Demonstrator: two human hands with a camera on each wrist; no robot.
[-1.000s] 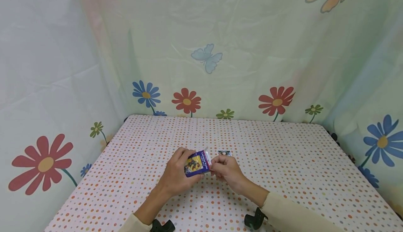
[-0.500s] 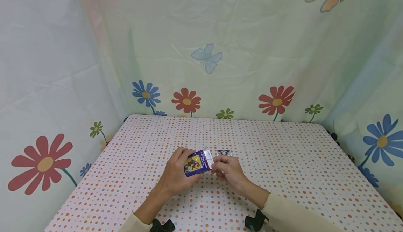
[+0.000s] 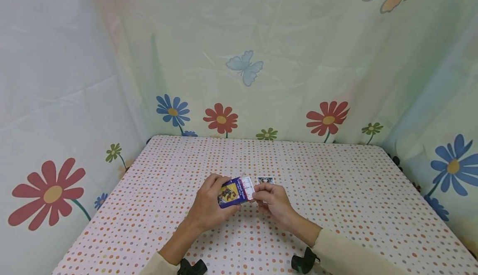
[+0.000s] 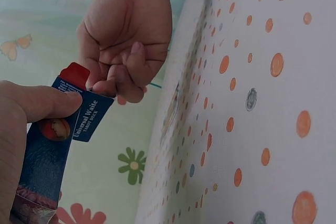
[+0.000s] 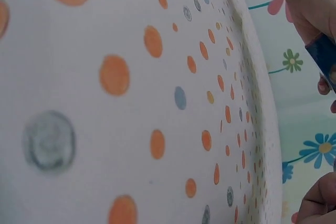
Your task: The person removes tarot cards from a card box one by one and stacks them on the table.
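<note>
In the head view my left hand (image 3: 209, 202) grips a blue tarot card box (image 3: 230, 193) with a yellow picture on its front. Its thumb lies along the box's narrow side in the left wrist view, where "Universal Waite Tarot Deck" reads on the end flap (image 4: 93, 116). That flap stands folded out, and a red side tab (image 4: 76, 74) sticks up beside it. My right hand (image 3: 274, 204) pinches the flap's edge between thumb and curled fingers. The flap's pale inside (image 3: 247, 187) shows between the hands. The box's opening is hidden from view.
A small card-like piece with a dark-and-white print (image 3: 265, 180) lies on the table just beyond my right hand. The dotted cloth (image 3: 179, 163) covers the tabletop. A flowered curtain (image 3: 284, 80) hangs behind and at both sides.
My right hand has drawn slightly rightward, and more of the flap's pale inside shows. My left hand and the box have hardly moved.
</note>
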